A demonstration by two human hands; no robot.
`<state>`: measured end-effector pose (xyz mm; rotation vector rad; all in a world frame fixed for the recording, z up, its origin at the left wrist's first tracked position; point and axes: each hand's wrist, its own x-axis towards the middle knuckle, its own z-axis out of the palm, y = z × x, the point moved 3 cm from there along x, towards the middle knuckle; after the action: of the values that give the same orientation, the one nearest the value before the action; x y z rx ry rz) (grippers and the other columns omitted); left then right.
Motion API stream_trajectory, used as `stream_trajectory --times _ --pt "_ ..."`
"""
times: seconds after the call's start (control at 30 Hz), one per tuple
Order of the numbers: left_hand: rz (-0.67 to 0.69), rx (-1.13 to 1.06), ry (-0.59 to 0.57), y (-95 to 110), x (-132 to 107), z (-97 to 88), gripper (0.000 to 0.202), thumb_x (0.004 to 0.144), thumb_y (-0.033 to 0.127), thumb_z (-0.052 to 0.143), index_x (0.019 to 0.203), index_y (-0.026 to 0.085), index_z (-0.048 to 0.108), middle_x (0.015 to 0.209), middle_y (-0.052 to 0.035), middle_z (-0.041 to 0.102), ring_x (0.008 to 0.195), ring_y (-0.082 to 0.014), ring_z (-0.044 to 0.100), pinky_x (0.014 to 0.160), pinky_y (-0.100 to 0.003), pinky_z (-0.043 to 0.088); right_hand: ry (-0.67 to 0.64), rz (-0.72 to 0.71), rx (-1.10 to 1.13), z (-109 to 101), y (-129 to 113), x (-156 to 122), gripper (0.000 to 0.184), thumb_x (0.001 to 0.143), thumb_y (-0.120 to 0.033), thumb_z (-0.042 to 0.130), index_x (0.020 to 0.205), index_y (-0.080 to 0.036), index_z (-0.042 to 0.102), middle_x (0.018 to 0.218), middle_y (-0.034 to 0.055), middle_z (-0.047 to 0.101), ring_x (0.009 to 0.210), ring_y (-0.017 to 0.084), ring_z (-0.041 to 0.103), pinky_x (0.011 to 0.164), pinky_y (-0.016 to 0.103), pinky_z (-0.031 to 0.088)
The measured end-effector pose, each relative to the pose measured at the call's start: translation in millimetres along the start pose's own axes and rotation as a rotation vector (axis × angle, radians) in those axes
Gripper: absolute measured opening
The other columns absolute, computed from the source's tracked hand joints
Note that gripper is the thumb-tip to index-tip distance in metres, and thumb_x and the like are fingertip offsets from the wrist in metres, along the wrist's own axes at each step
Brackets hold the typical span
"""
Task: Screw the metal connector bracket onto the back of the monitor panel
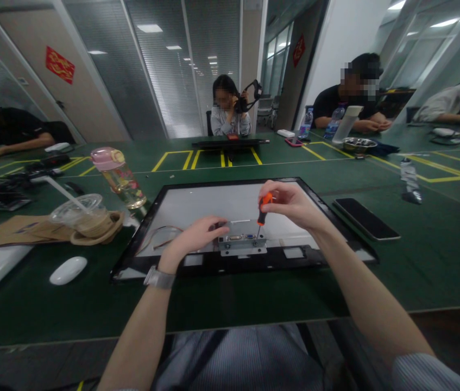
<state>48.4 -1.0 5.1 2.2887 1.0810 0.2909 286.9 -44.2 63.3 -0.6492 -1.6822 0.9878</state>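
Observation:
My right hand [289, 205] grips an orange and black screwdriver [265, 203] by its handle, close to upright. Its thin shaft points down to the right end of a metal bracket [241, 244] with connector ports along its front. At the bracket's left end, my left hand [195, 233] holds on with thumb and fingers; the fingertips are partly hidden. The bracket sits near the front edge of a display panel [209, 203], whose pale back faces up inside a black frame. Thin wires [164, 233] lie on the panel left of my left hand. The screw under the tip is too small to make out.
On the green table [230, 304], a white mouse [69, 270], an iced drink cup [91, 217] and a pink-lidded bottle [118, 176] stand left. A phone [365, 218] lies right of the panel. Several people sit around the table; a metal bowl [359, 145] is farther back.

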Motion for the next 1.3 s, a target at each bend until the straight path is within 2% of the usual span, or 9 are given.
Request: stream_trajectory --times 0.23,0.37,0.47,0.57,0.73,0.87,1.03,1.17,1.3 --pt "0.030 0.005 0.021 -1 1 1.8 0.052 0.096 0.054 0.046 0.127 0.016 0.063 0.132 -0.0101 0.065 0.123 -0.0258 0.058 0.108 -0.037 0.042 0.157 -0.013 -0.195 0 4 0 0.012 0.084 -0.030 0.075 0.094 -0.024 0.071 0.085 -0.0014 0.062 0.074 0.013 0.059 0.071 0.031 0.052" --pt "0.025 0.011 0.023 -3 0 2.6 0.055 0.095 0.057 0.046 0.129 0.017 0.062 0.133 -0.0107 0.064 0.122 -0.0258 0.058 0.106 -0.037 0.043 0.063 0.006 -0.062 -2 7 0 0.022 0.091 -0.032 0.067 0.112 -0.025 0.067 0.093 0.0020 0.070 0.088 0.017 0.065 0.082 0.036 0.053" --pt "0.024 0.007 0.019 -4 1 3.4 0.056 0.095 0.058 0.046 0.130 0.018 0.062 0.133 -0.0109 0.064 0.122 -0.0254 0.058 0.106 -0.037 0.042 -0.013 0.017 0.022 -3 8 0 0.016 0.088 -0.032 0.071 0.103 -0.025 0.070 0.101 0.0035 0.069 0.095 0.019 0.066 0.083 0.037 0.053" --pt "0.018 0.011 0.016 -5 1 3.9 0.057 0.095 0.060 0.046 0.130 0.018 0.062 0.133 -0.0108 0.064 0.122 -0.0254 0.058 0.106 -0.037 0.043 -0.019 0.030 0.084 -4 8 -1 0.013 0.082 -0.028 0.078 0.092 -0.026 0.072 0.095 0.0009 0.068 0.089 0.018 0.065 0.079 0.034 0.054" --pt "0.019 0.020 0.013 -3 1 3.1 0.058 0.095 0.061 0.045 0.130 0.018 0.062 0.133 -0.0109 0.064 0.122 -0.0264 0.058 0.105 -0.037 0.043 -0.025 0.075 0.123 -5 10 -2 0.026 0.085 -0.030 0.075 0.111 -0.029 0.073 0.101 0.0026 0.072 0.095 0.018 0.066 0.083 0.035 0.054" --pt "0.032 0.014 0.018 -1 0 2.2 0.056 0.095 0.059 0.045 0.129 0.018 0.063 0.133 -0.0104 0.064 0.121 -0.0261 0.059 0.106 -0.038 0.042 -0.035 0.107 0.117 -6 13 -3 0.029 0.080 -0.028 0.080 0.108 -0.030 0.074 0.096 0.0004 0.072 0.092 0.018 0.067 0.084 0.036 0.055" --pt "0.009 0.013 0.006 -4 0 3.0 0.057 0.095 0.060 0.045 0.132 0.019 0.061 0.135 -0.0106 0.063 0.123 -0.0259 0.058 0.105 -0.038 0.043 -0.100 0.092 0.145 -7 10 -3 0.033 0.089 -0.029 0.071 0.122 -0.029 0.067 0.103 0.0024 0.073 0.099 0.018 0.067 0.093 0.039 0.054" --pt "0.022 0.020 0.016 -5 2 4.1 0.058 0.095 0.060 0.046 0.131 0.018 0.061 0.134 -0.0108 0.063 0.122 -0.0257 0.058 0.106 -0.038 0.042 -0.159 0.079 0.140 -7 9 -4 0.024 0.089 -0.030 0.072 0.113 -0.029 0.071 0.114 0.0038 0.069 0.107 0.020 0.065 0.097 0.042 0.052" --pt "0.042 0.013 0.022 -5 3 4.3 0.053 0.095 0.057 0.046 0.128 0.019 0.063 0.133 -0.0097 0.065 0.122 -0.0250 0.059 0.107 -0.037 0.042 -0.154 0.090 0.109 -9 12 -4 0.030 0.076 -0.023 0.083 0.104 -0.029 0.073 0.102 -0.0002 0.069 0.089 0.015 0.065 0.086 0.035 0.057"
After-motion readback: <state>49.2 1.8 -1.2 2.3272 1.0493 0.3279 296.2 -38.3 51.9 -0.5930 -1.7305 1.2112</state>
